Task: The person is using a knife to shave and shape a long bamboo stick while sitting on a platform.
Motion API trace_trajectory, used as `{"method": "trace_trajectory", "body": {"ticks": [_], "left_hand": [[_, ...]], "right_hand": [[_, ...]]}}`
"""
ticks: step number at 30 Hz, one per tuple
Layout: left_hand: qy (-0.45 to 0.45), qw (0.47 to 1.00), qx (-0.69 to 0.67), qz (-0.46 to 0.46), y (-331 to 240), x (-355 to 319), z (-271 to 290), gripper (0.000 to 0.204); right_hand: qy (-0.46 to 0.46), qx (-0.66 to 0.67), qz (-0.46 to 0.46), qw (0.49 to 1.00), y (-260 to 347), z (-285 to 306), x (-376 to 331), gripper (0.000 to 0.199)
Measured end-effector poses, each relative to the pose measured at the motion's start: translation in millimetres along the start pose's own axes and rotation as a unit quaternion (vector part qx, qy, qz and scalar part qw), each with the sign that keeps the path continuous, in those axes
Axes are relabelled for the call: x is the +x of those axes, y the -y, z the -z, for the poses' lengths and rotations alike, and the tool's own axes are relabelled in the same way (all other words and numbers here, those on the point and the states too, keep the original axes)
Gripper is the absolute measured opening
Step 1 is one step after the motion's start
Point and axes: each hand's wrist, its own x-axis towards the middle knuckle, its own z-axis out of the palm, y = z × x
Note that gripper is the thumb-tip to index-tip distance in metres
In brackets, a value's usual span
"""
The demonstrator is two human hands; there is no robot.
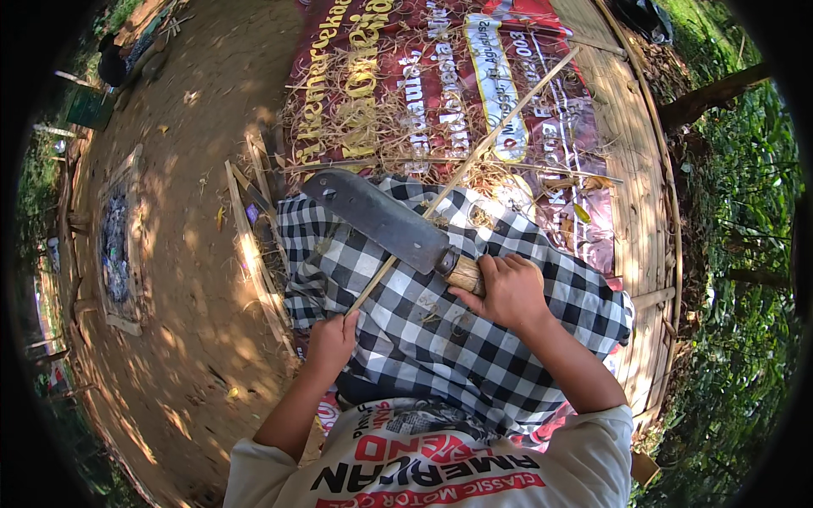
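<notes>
The broad-bladed machete [377,222] crosses over a thin bamboo strip [485,152] above the checked cloth [474,356] — the right hand [512,292] wraps its wooden handle, the left hand [332,340] pinches the strip's near end. The blade looks heavy, rigid (hold only the wood); the strip seems light, springy, perhaps splintery — best gripped well clear of the edge

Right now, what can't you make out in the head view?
All in the head view:
Near end of the long thin tan strip: hidden by the left hand.
Strip's crossing stretch: hidden by the broad dark-metal blade.
Butt of the brown wooden handle: hidden by the right hand.
Whatever's under the black-and-white checked cloth: covered.
Black object, upper right: cut off by the top edge.
</notes>
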Motion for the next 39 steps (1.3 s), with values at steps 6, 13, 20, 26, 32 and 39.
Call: {"method": "trace_trajectory", "body": {"ticks": [6, 13, 20, 26, 32, 39], "left_hand": [[0.02, 1.0, -0.003, 0.005, 0, 5, 8, 0.044], [0.019, 0.999, -0.026, -0.004, 1, 6, 2, 0.044], [0.07, 0.996, -0.048, 0.019, -2, 13, 12, 0.045], [0.058, 0.997, -0.044, 0.02, -4, 14, 9, 0.046], [0.061, 0.997, -0.042, 0.024, 3, 9, 10, 0.046], [0.052, 0.998, -0.039, 0.007, 11, 14, -3, 0.049]], "right_hand": [[-0.004, -0.099, 0.002, 0.995, -58, 9, 9, 0.056], [0.001, -0.006, 0.008, 1.0, -6, 7, 11, 0.055], [0.015, -0.113, -0.004, 0.994, -70, 22, -1, 0.055], [0.029, -0.044, -0.043, 0.998, -28, 19, 6, 0.053], [0.006, -0.104, 0.059, 0.993, -51, 15, 7, 0.057], [0.025, -0.064, -0.073, 0.995, -38, 27, 5, 0.056]]}}
